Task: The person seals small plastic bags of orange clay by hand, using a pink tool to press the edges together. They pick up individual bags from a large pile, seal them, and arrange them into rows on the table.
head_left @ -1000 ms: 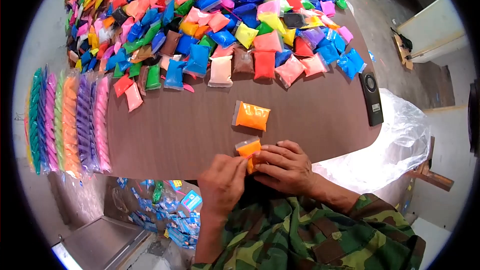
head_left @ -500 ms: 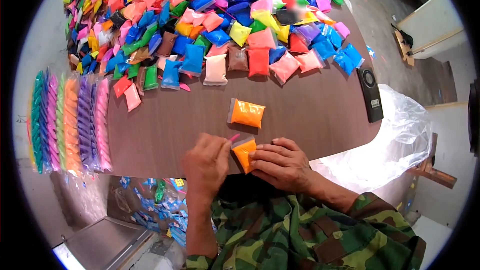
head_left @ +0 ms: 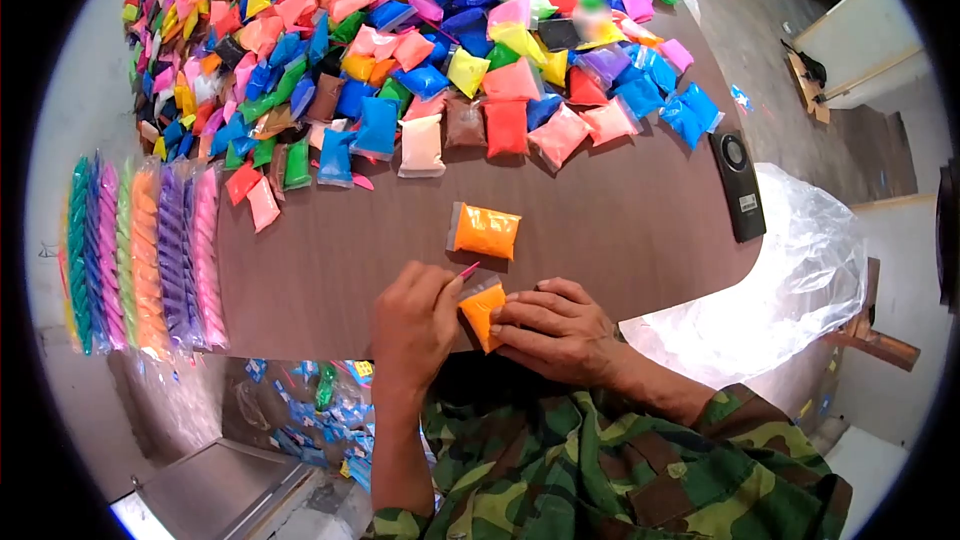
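Observation:
My left hand point(head_left: 413, 328) is closed around a small pink pointed tool point(head_left: 469, 270), whose tip sticks out near the top of an orange packet point(head_left: 482, 311). That packet lies tilted at the table's front edge. The fingers of my right hand point(head_left: 560, 328) press on its right side and hold it. Just beyond, a second orange packet point(head_left: 485, 231) lies flat on the brown table point(head_left: 330, 270), with its clear strip on the left and neither hand touching it.
A large heap of coloured packets point(head_left: 400, 50) covers the table's far side. Long twisted coloured packs point(head_left: 145, 255) lie at the left edge. A black device point(head_left: 738, 185) lies at the right edge, near clear plastic sheeting point(head_left: 790, 280). Blue packaging point(head_left: 320, 420) is below.
My left hand has shifted slightly, and the pink tool now points up and to the right. The near packet is tilted a little differently. The view has moved slightly.

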Tool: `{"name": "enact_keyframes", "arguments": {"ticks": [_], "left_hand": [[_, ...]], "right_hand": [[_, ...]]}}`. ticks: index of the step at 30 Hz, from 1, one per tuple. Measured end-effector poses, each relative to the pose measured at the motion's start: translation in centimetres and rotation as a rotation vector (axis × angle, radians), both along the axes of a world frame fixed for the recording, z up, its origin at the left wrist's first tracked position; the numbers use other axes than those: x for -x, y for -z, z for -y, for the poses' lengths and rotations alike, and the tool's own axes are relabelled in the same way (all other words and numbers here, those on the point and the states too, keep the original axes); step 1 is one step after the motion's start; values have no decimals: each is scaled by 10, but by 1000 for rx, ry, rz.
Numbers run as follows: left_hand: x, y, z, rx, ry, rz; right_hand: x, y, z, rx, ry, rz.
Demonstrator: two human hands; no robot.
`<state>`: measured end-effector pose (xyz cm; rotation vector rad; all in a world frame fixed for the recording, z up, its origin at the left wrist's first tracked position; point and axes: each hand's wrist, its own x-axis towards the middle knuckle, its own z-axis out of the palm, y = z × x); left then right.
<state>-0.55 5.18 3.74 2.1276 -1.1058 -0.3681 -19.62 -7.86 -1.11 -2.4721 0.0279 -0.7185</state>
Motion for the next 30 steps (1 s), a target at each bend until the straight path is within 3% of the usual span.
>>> {"name": "enact_keyframes", "arguments": {"ticks": [4, 8, 11, 17, 22, 24, 30], "left_hand": [[26, -18, -24, -1, -58, -86], [44, 14, -37, 46, -112, -91], [41, 10, -29, 19, -118, 60], [38, 18, -40, 51, -212, 105], [65, 2, -52, 117, -188, -52], [78, 11, -53, 78, -136, 2], [59, 21, -66, 25, -322, 157]], "right_hand": [[-1, 0, -2, 6, 17, -24], [-2, 1, -5, 3, 48, -32], [-2, -4, -6, 4, 66, -51], [-3, -9, -5, 20, 73, -93], [-3, -2, -6, -7, 92, -89], [-5, -2, -7, -1, 95, -69], [-8, -8, -9, 7, 120, -55]]}}
